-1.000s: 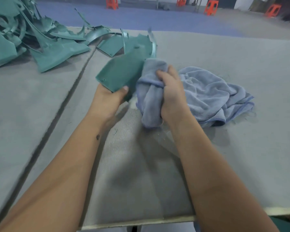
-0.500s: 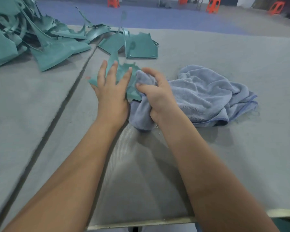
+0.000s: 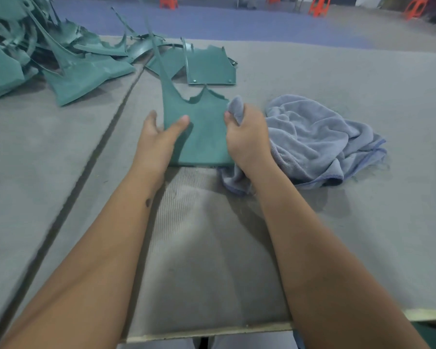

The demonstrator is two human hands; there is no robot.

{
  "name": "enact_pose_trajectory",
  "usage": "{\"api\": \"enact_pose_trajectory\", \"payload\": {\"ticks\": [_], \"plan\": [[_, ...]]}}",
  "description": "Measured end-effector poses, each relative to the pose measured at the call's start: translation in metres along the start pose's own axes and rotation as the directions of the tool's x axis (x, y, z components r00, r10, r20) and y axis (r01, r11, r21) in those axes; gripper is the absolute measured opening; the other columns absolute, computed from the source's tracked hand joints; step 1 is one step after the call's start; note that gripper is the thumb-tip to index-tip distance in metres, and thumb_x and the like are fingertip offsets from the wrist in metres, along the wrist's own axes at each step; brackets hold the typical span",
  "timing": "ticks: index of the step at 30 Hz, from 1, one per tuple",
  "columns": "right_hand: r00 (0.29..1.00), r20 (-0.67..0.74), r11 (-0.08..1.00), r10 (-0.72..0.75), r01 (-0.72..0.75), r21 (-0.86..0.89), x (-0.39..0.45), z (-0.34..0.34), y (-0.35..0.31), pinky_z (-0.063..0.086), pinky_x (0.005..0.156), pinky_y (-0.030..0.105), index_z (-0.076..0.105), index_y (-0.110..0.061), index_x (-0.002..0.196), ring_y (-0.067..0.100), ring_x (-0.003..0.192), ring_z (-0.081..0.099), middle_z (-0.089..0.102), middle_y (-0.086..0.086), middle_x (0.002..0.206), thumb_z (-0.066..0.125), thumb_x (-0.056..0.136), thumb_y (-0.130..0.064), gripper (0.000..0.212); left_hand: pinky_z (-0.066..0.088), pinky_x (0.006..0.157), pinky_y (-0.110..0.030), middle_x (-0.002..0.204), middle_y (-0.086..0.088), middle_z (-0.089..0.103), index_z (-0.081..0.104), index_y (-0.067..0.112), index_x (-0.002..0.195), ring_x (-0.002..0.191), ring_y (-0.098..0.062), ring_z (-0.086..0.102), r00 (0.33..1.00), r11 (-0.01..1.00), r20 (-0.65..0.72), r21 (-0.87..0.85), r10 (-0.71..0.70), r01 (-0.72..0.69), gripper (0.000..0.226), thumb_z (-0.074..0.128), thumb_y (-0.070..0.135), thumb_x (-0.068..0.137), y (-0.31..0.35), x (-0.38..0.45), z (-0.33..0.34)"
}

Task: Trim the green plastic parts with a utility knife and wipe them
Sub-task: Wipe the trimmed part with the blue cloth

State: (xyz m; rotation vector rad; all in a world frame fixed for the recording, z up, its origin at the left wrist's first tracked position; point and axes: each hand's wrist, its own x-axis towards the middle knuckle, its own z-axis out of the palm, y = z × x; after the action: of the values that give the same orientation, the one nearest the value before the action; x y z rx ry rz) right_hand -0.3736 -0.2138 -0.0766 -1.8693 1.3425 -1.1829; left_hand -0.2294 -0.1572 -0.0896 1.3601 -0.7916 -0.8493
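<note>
Grey felt surface (image 3: pixel 363 71) is carrying everything: left hand (image 3: pixel 159 139) is pinching the green part (image 3: pixel 202 132) w/ thumb on top to steady it, right hand (image 3: pixel 247 137) is gripping a bunched blue cloth (image 3: pixel 312 139) at the part's edge, prob. for wiping, w/ other parts (image 3: pixel 68 69) waiting far left.

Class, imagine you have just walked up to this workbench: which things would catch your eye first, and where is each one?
First, the green plastic part at the centre of the grey table, held by the left hand while the right hand grips the blue cloth at its right edge. Next, the heap of green parts at far left, and the orange stools on the floor beyond.
</note>
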Motion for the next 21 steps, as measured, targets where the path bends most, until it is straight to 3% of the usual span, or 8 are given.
{"api": "enact_pose_trajectory", "payload": {"ticks": [2, 4, 8, 11, 13, 16, 19, 21], "plan": [[0.999, 0.020, 0.995, 0.037, -0.039, 0.091, -0.002, 0.000, -0.002, 0.038, 0.064, 0.036, 0.045, -0.011, 0.072, 0.022, 0.067, 0.043, 0.045, 0.003, 0.067, 0.050, 0.097, -0.019, 0.027, 0.057, 0.077, -0.028, 0.098, -0.001, 0.075, 0.060, 0.002, 0.121, 0.087, -0.013, 0.071, 0.999, 0.998, 0.048, -0.063, 0.026, -0.023, 0.031, 0.064, 0.011, 0.091, -0.003, 0.003, -0.001], [0.974, -0.009, 0.869, 0.224, -0.196, 0.453, -0.003, -0.004, -0.007, 0.042, 0.062, 0.030, 0.045, -0.015, 0.067, 0.018, 0.064, 0.048, 0.047, 0.000, 0.064, 0.052, 0.097, -0.017, 0.031, 0.057, 0.067, -0.025, 0.084, 0.004, 0.075, 0.064, 0.008, 0.102, 0.077, -0.011, 0.072, 0.999, 0.983, 0.032, -0.185, 0.026, -0.019, 0.012, 0.059, 0.002, 0.093, -0.002, 0.003, 0.002], [0.847, -0.084, 0.533, 0.525, -0.250, 0.809, 0.000, -0.014, -0.003, 0.048, 0.054, 0.008, 0.056, -0.012, 0.091, 0.001, 0.063, 0.062, 0.061, -0.001, 0.082, 0.052, 0.099, -0.027, 0.017, 0.058, 0.074, -0.034, 0.093, 0.000, 0.072, 0.058, 0.015, 0.099, 0.081, -0.014, 0.071, 0.992, 0.892, -0.120, -0.451, -0.038, -0.021, 0.013, 0.054, 0.003, 0.096, 0.002, 0.005, 0.002], [0.864, 0.156, 0.282, 0.479, -0.320, 0.904, 0.000, -0.014, -0.005, 0.055, 0.089, 0.032, 0.061, -0.008, 0.118, 0.024, 0.098, 0.069, 0.069, 0.013, 0.109, 0.048, 0.096, -0.047, 0.047, 0.059, 0.082, -0.039, 0.099, 0.001, 0.072, 0.055, 0.013, 0.109, 0.089, -0.016, 0.071, 0.996, 0.824, -0.083, -0.566, -0.015, -0.034, 0.018, 0.050, 0.000, 0.097, 0.005, 0.006, 0.000], [0.889, 0.296, 0.201, 0.350, -0.380, 0.903, -0.004, -0.012, -0.010, 0.055, 0.088, 0.035, 0.063, -0.010, 0.111, 0.027, 0.098, 0.068, 0.068, 0.014, 0.108, 0.039, 0.099, -0.047, 0.045, 0.057, 0.085, -0.039, 0.114, -0.005, 0.067, 0.050, 0.011, 0.120, 0.097, -0.019, 0.068, 0.999, 0.812, -0.035, -0.584, -0.002, -0.018, 0.026, 0.045, -0.003, 0.098, 0.005, 0.005, 0.004], [0.918, 0.316, 0.283, 0.240, -0.377, 0.882, -0.005, -0.008, -0.011, 0.057, 0.066, 0.029, 0.058, -0.010, 0.103, 0.020, 0.076, 0.066, 0.067, 0.010, 0.091, 0.045, 0.101, -0.020, 0.017, 0.059, 0.080, -0.037, 0.117, -0.007, 0.064, 0.048, 0.011, 0.121, 0.095, -0.018, 0.068, 1.000, 0.819, 0.028, -0.573, -0.004, 0.019, 0.028, 0.043, -0.004, 0.098, 0.003, 0.004, 0.008], [0.930, 0.322, 0.388, 0.177, -0.367, 0.846, -0.006, -0.013, -0.006, 0.056, 0.077, 0.035, 0.059, -0.004, 0.111, 0.024, 0.089, 0.064, 0.066, 0.015, 0.101, 0.046, 0.101, -0.012, 0.019, 0.060, 0.077, -0.037, 0.117, -0.006, 0.065, 0.049, 0.012, 0.117, 0.092, -0.018, 0.070, 0.997, 0.826, 0.078, -0.559, -0.029, 0.068, 0.025, 0.043, -0.003, 0.099, 0.000, 0.006, 0.005], [0.927, 0.352, 0.476, 0.129, -0.369, 0.798, -0.007, -0.018, -0.002, 0.057, 0.068, 0.032, 0.063, -0.004, 0.095, 0.021, 0.077, 0.065, 0.068, 0.009, 0.084, 0.047, 0.101, -0.013, 0.020, 0.061, 0.072, -0.035, 0.114, -0.005, 0.067, 0.052, 0.013, 0.113, 0.090, -0.018, 0.071, 0.995, 0.828, 0.089, -0.553, -0.045, 0.087, 0.023, 0.044, -0.003, 0.098, -0.001, 0.007, 0.003]]}}
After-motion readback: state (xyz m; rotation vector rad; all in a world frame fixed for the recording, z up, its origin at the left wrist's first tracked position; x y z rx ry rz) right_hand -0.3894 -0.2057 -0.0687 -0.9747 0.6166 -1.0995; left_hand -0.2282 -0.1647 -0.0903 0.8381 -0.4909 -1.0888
